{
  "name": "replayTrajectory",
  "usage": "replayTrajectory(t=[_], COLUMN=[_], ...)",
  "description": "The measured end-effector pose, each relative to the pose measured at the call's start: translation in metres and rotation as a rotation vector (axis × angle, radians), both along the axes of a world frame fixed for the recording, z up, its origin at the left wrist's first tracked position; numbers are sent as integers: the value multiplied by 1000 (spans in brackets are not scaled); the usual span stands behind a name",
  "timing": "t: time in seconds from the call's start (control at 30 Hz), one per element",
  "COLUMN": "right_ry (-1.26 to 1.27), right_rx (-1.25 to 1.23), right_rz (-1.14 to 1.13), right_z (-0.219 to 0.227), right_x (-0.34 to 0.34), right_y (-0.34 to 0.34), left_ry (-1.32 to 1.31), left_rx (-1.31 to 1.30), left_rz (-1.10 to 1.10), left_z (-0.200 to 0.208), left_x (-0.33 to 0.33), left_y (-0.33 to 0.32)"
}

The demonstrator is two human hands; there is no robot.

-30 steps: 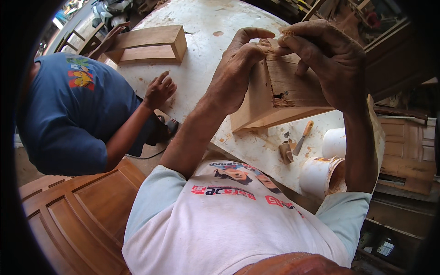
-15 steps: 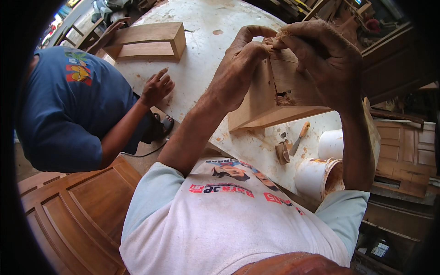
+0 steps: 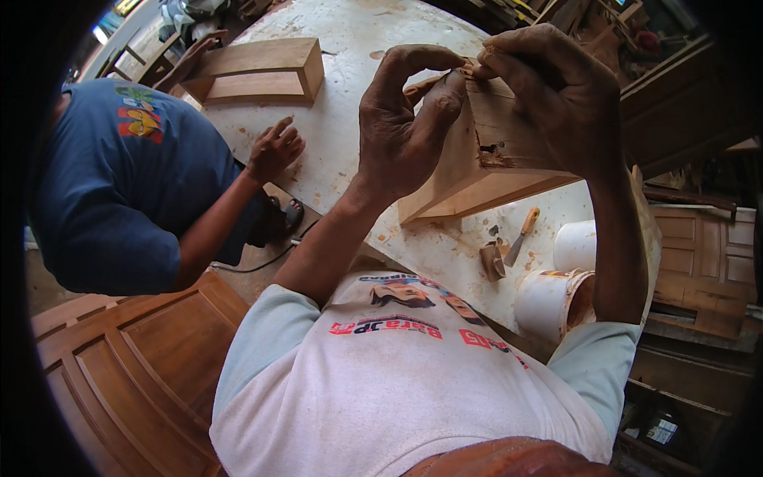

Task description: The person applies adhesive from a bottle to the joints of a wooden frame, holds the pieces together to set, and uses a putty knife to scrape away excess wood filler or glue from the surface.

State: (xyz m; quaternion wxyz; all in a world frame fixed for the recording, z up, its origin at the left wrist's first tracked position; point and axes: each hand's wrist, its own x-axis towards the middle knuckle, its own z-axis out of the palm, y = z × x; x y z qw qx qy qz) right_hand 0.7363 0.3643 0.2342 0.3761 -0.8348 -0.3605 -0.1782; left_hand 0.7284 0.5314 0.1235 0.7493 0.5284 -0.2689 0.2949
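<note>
A pale wooden box frame (image 3: pixel 509 131) stands on the white worktable, with a ragged hole and rough splintered edge near its closest corner. Both my hands meet at the frame's far upper corner. The thumb and forefinger of my left hand (image 3: pixel 405 119) are pinched at that corner, against its rough brown end. From the other side, my right hand (image 3: pixel 560 99) has its fingertips closed at the same spot, the rest of the hand curled over the panel. Whatever lies between the fingertips of either hand is too small and covered to name.
On the worktable (image 3: pixel 342 87) lie a putty knife (image 3: pixel 522 236) and a folded brown piece (image 3: pixel 492 261), beside two white buckets (image 3: pixel 540 302). Left of me, a person in a blue shirt (image 3: pixel 119 191) stands by another wooden box frame (image 3: pixel 258 60). Panelled doors (image 3: pixel 151 358) lie lower left.
My left hand has shifted slightly left and turned, its fingers more arched. My right fingertips have come down a little at the corner; a fibrous brown bit seen there earlier is now mostly hidden.
</note>
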Motion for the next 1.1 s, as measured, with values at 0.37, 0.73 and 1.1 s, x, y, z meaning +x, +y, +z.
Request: replayTrajectory(t=[0.37, 0.73, 1.1], right_ry=[276, 475, 379], right_rx=[65, 166, 74], right_rz=[30, -19, 135], right_z=[10, 27, 40], right_x=[8, -4, 11], right_y=[-8, 7, -3], left_ry=[-242, -299, -263], left_rx=[439, 628, 739], left_rz=[354, 423, 437], left_z=[8, 29, 37], left_x=[4, -1, -7], left_y=[16, 25, 30])
